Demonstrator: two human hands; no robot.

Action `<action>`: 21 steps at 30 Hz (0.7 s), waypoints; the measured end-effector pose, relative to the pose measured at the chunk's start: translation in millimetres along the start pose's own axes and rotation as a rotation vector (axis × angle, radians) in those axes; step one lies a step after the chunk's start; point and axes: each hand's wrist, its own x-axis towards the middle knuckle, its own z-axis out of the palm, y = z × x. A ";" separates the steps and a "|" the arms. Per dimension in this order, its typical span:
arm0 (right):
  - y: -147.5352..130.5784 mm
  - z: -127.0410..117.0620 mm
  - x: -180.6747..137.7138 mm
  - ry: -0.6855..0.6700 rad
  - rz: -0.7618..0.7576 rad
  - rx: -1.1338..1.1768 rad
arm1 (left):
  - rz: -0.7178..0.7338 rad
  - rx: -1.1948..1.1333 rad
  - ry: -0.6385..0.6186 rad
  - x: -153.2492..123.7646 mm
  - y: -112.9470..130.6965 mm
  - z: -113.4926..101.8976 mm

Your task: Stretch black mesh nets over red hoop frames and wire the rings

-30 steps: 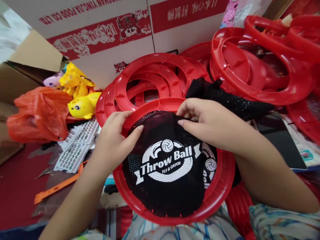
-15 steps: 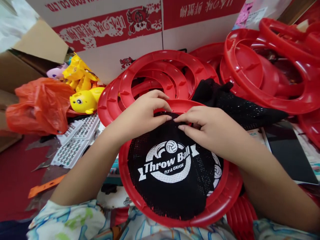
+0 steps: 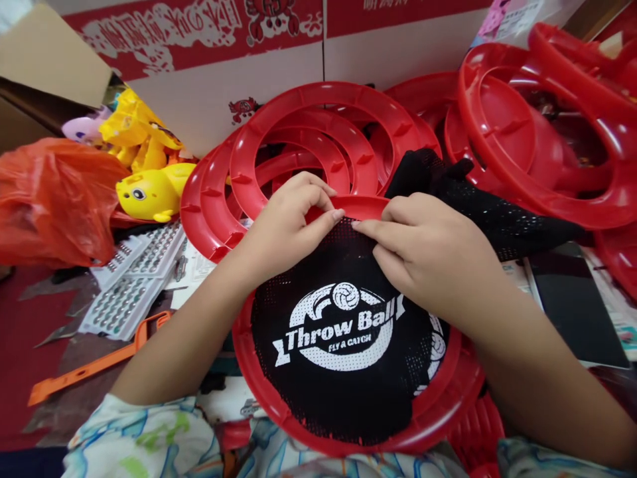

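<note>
A red plastic ring (image 3: 279, 405) rests on my lap, covered by a black mesh net (image 3: 343, 392) printed "Throw Ball Fly & Catch" in white. My left hand (image 3: 286, 222) and my right hand (image 3: 428, 255) meet at the ring's far edge. Both have curled fingers pinching the top edge of the mesh against the rim. Their fingertips nearly touch. A loose pile of black mesh (image 3: 472, 199) lies just behind my right hand.
Several red rings (image 3: 308, 143) are stacked behind the hands and more red rings (image 3: 537, 126) are heaped at the right. A cardboard box (image 3: 223, 86) stands at the back. Yellow toys (image 3: 149, 192), an orange bag (image 3: 54, 199), an orange strip (image 3: 94, 362) and blister sheets (image 3: 129, 285) lie at the left.
My left hand moved from the ring's left edge up to the far edge beside my right hand. Both hands now pinch the mesh there.
</note>
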 end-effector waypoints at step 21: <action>3.3 6.6 -1.9 0.100 0.005 -0.157 | -0.006 0.062 0.039 0.0 0.1 8.4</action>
